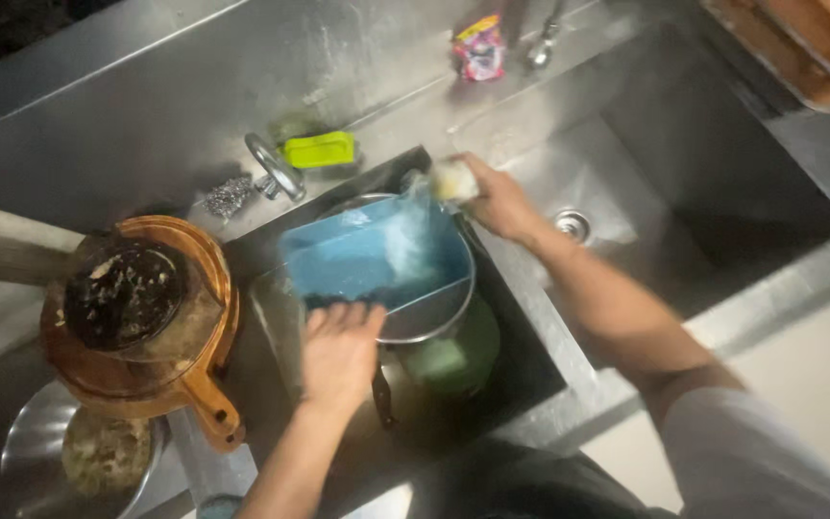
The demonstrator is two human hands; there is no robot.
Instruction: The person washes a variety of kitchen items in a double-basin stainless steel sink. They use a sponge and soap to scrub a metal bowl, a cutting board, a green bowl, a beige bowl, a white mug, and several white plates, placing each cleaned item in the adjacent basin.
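A steel bowl (21,452) with food scraps sat nearest, at the lower left. Just beyond it stood a wooden board (206,288) carrying a dirty black plate (124,292), its handle pointing toward the person.

The left hand (338,354) gripped the near edge of a blue tray (367,255), fingers curled over its rim. The tray was tilted over a steel pan (434,322) in the left sink (530,327), with a green container (458,358) beneath the pan. Water or suds ran across the tray's right side.

The right hand (501,204) was closed around a pale sponge (455,180), pressed at the tray's far right corner. The blur hid the fingers' exact hold.

Behind the left sink stood a tap (274,165), with a steel scourer (230,195) just beside it and a green soap dish (320,149) near it. The right sink (684,183) had a round drain (573,225). At the far back lay a pink packet (478,46), and a brown crate (799,48) sat at the upper right.
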